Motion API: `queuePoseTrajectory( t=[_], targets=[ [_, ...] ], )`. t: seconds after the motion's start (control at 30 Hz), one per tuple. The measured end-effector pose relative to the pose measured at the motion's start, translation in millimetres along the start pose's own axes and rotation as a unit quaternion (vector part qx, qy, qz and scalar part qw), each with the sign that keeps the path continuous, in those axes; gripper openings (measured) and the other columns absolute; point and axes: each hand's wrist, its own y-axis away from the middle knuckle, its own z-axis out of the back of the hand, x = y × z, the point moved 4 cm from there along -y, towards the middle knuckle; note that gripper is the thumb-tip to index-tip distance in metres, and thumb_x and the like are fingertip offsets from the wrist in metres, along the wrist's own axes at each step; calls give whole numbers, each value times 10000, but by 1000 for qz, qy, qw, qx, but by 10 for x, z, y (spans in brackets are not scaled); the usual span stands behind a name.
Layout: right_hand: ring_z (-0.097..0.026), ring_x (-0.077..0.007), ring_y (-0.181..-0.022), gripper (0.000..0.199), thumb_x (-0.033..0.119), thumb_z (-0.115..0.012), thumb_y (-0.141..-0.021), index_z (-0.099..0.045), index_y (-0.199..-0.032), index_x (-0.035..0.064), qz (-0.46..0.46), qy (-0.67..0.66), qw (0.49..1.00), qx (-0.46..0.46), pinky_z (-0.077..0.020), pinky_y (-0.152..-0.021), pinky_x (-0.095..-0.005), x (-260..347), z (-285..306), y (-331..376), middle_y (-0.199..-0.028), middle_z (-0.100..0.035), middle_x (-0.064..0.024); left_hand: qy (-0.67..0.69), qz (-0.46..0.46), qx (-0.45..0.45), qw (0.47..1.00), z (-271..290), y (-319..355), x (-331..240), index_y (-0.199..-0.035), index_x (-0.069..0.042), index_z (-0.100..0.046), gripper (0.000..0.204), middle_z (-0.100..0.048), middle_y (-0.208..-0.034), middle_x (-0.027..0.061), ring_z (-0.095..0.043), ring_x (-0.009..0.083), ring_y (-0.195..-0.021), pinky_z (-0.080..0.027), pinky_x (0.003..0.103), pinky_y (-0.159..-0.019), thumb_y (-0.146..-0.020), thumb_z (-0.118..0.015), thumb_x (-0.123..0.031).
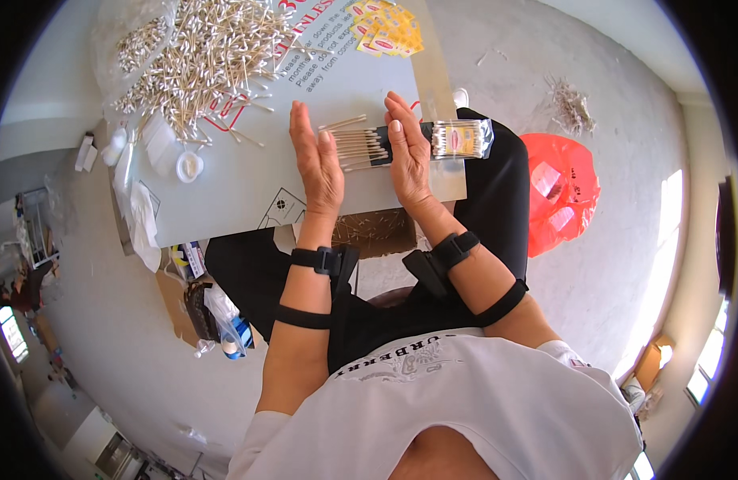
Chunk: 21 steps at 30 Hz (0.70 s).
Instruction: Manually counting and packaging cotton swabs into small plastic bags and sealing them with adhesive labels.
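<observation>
My left hand [317,160] and my right hand [407,152] stand flat and upright on the grey board [241,184], palms facing each other. Between them lies a small bunch of wooden cotton swabs [357,142], squeezed level from both sides. Neither hand closes around anything; the fingers are straight. Just right of my right hand lies a clear packet of cotton swabs [462,138] with a yellow and red label.
A big loose heap of cotton swabs [201,60] covers the board's far left. Yellow labels [385,32] lie at the far edge, a small white round lid [189,166] and clear bags [141,208] at the left. A red plastic bag [561,192] lies on the floor.
</observation>
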Motion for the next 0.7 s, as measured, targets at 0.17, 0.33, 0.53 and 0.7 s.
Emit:
queuePoseTrajectory(
  t=[0.17,0.33,0.53,0.7],
  targets=[
    [-445,-187,-1285,370,189,-441,-1031,-499,-1327,-26,10,44,998,50,-365,-1085,-309,-91,-182,-85,-1394,-478,-123,120,49,13,991,-98,-51,25,-1420,25,-356,577,-401,-1424,181,-379,267,-1334,-269,391,-1128,-1032,-374,-402],
    [-472,-206,-1266,380,194,-455,-1027,-493,-1327,-36,-22,-4,1000,-4,-367,-1067,-314,-76,-142,-163,-1334,-535,-134,157,50,-18,986,-24,-75,121,-1357,46,-436,578,-488,-1337,177,-477,257,-1233,-340,389,-1093,-1028,-375,-425],
    [-571,-339,-1135,331,159,-479,-999,-512,-1275,-21,9,132,981,144,-450,-956,-357,32,-233,-365,-1211,-586,-209,141,46,-30,988,-84,-61,95,-1349,52,-440,588,-501,-1321,175,-482,253,-1224,-361,387,-1076,-1029,-356,-434],
    [-538,-215,-1188,363,178,-463,-1023,-498,-1312,-39,9,93,992,83,-401,-1030,-311,-7,-135,-112,-1262,-581,-134,94,23,10,995,-32,-58,67,-1389,46,-388,625,-431,-1393,188,-407,275,-1304,-302,406,-1111,-1022,-347,-457]
  ],
)
